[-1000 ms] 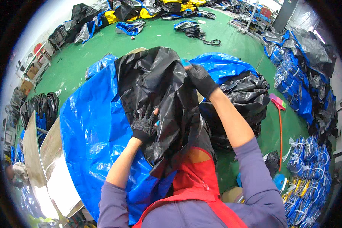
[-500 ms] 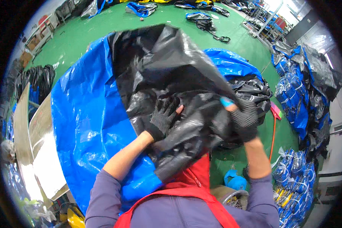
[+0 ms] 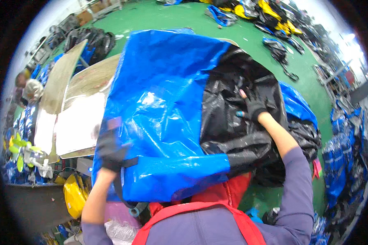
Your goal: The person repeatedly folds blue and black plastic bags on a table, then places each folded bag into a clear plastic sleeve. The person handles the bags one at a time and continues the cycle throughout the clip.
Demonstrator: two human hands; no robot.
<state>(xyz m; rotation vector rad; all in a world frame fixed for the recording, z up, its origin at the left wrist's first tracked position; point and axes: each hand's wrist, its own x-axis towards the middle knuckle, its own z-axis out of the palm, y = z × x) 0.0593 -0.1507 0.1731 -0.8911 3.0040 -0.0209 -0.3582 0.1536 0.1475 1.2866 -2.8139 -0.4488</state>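
Left hand point(image 3: 110, 150) at blue sheeting point(image 3: 161, 104), right hand point(image 3: 255, 107) on black sheeting point(image 3: 220, 116)

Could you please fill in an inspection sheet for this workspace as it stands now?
Surface: mostly hidden under the sheet; its kind cannot be told.
Things in hand: one blue and black sheet, spread out and wrinkled, blue on the left, black on the right.
Clutter: pale boards to the left; a yellow bundle at lower left.
Hands: both gloved; right hand open on the black part; left hand at the sheet's left edge, blurred, grip unclear.
Cables: none clearly seen.
Surroundings: green floor; heaped sheeting at the far side; another person at far left.
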